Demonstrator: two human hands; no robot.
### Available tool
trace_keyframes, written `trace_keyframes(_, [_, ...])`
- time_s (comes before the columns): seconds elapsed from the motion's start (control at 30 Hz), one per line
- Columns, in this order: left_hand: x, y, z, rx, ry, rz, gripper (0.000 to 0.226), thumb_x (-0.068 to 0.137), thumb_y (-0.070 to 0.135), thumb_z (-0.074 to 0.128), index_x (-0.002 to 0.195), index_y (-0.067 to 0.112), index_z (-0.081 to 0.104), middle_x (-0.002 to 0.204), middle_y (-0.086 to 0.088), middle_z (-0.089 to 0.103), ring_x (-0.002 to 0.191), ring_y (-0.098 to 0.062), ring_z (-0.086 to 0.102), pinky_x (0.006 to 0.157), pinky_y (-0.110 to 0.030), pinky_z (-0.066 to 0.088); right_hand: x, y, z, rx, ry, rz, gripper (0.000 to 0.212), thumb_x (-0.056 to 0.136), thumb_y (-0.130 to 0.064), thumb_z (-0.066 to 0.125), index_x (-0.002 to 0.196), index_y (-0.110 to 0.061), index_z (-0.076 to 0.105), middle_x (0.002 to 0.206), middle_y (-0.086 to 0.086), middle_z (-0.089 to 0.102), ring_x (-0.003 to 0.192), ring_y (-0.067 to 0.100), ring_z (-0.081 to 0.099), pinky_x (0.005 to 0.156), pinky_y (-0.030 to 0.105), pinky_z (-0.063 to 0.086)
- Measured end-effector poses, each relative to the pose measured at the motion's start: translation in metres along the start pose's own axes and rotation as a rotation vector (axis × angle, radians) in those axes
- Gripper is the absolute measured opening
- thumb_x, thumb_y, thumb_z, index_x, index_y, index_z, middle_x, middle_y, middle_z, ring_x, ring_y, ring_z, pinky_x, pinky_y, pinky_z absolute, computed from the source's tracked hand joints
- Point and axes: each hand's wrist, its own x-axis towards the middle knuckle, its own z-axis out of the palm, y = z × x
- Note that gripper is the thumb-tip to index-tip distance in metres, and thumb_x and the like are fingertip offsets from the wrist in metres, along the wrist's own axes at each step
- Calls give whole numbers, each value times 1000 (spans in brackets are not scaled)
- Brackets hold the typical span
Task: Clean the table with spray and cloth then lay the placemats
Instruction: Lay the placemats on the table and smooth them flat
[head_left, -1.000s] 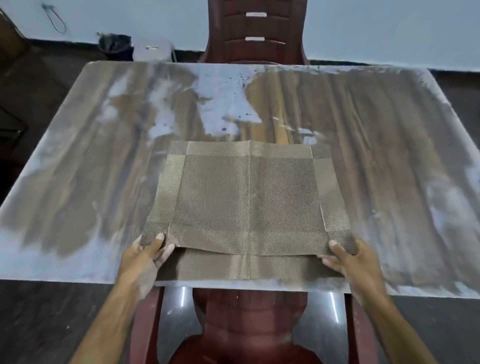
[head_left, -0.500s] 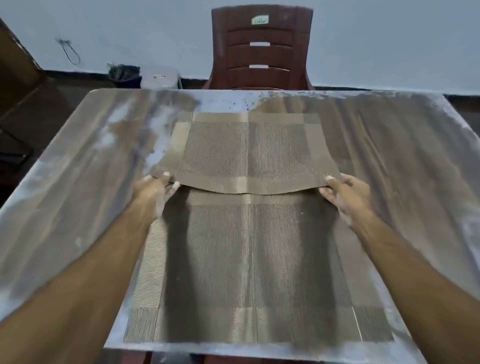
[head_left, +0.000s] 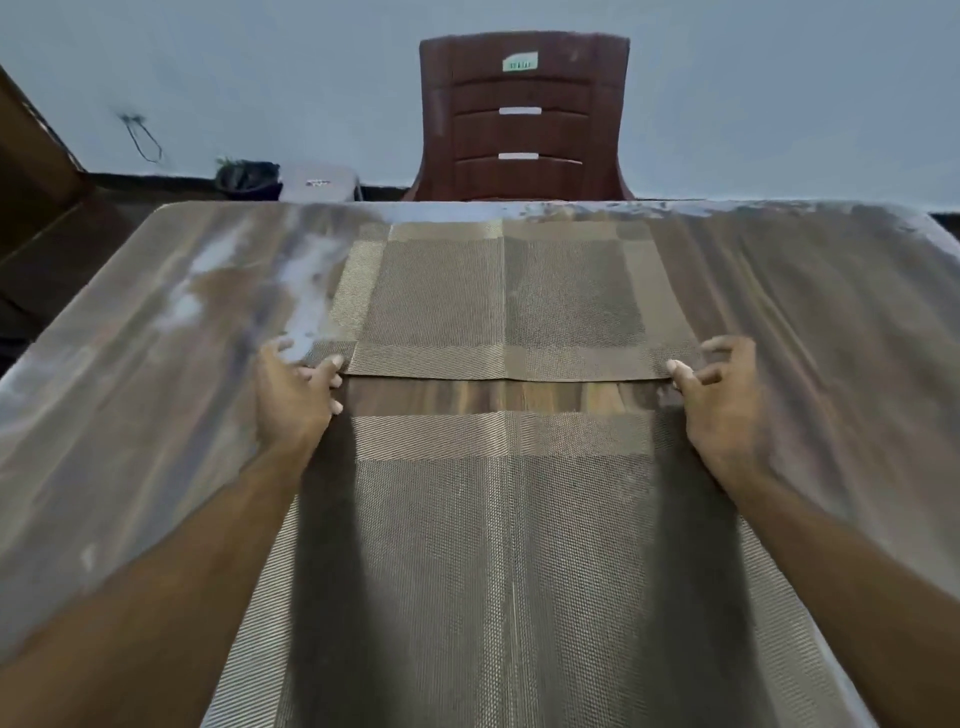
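Two woven tan placemats lie on the wooden table (head_left: 156, 395). The far placemat (head_left: 498, 296) lies flat by the far edge, in front of the chair. The near placemat (head_left: 509, 571) runs from mid-table to the near edge, with a strip of bare wood between the two. My left hand (head_left: 296, 400) pinches the far mat's near left corner, thumb on top. My right hand (head_left: 722, 410) pinches its near right corner, its other fingers lifted and curled. Both forearms reach across the near mat and shade it.
Pale wet smears streak the table's left side and far edge. A dark red plastic chair (head_left: 522, 119) stands behind the far edge. On the floor at the back left are a dark bin (head_left: 247, 176) and a grey box (head_left: 319, 182).
Both hands have carried the upper placemat off the lower one and away from me to the far edge. It now lies flat, with a gap of bare wood between the mats.
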Motion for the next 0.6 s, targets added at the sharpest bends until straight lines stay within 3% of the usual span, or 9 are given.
trace_keyframes(0.07, [-8, -14, 2, 85, 75, 126, 42, 90, 25, 69, 123, 21, 44, 81, -4, 70, 51, -16, 61, 62, -34, 47, -3, 3, 3, -139, 6, -83, 17, 90, -46, 62, 98, -35, 52, 87, -5, 65, 80, 20, 65, 75, 45, 53])
trace_keyframes(0.13, [-11, -20, 3, 286, 78, 269, 27, 89, 26, 66, 114, 22, 54, 91, -1, 70, 78, -24, 64, 74, -36, 48, -6, 3, 4, -298, 29, -179, 21, 91, -44, 61, 101, -25, 63, 106, 6, 58, 93, 27, 60, 83, 42, 50])
trace_keyframes(0.2, [-11, -18, 4, 506, 43, 385, 14, 90, 24, 61, 101, 17, 68, 101, -6, 69, 98, -31, 62, 87, -42, 47, -12, -2, 3, -461, 75, -250, 23, 90, -34, 66, 103, -15, 69, 123, 13, 49, 109, 35, 51, 92, 48, 45])
trace_keyframes(0.3, [-12, -13, 6, 651, -25, 468, 27, 92, 31, 56, 98, 14, 76, 113, -7, 70, 106, -34, 62, 94, -44, 47, -13, -5, 5, -533, 90, -305, 25, 92, -35, 62, 101, -16, 74, 137, 10, 50, 126, 34, 46, 99, 55, 39])
trace_keyframes(0.4, [-19, -9, 6, 712, -22, 524, 37, 91, 39, 51, 104, 16, 77, 120, -1, 70, 110, -33, 61, 95, -52, 48, -10, -2, 7, -532, 31, -348, 44, 91, -45, 48, 107, -12, 73, 127, 5, 64, 127, 27, 53, 100, 53, 43])
trace_keyframes(0.47, [-24, -4, 7, 722, -18, 500, 36, 90, 37, 53, 111, 17, 74, 127, 0, 67, 120, -31, 55, 100, -58, 42, -8, -1, 9, -533, 20, -327, 48, 90, -45, 46, 113, -12, 71, 129, 6, 65, 130, 27, 52, 104, 52, 41])
trace_keyframes(0.6, [-24, 0, 9, 747, -93, 476, 44, 91, 40, 46, 126, 19, 62, 140, 2, 58, 133, -25, 44, 109, -57, 30, -6, 1, 13, -600, -12, -300, 59, 92, -51, 37, 125, -12, 66, 140, 8, 57, 135, 30, 47, 108, 53, 37])
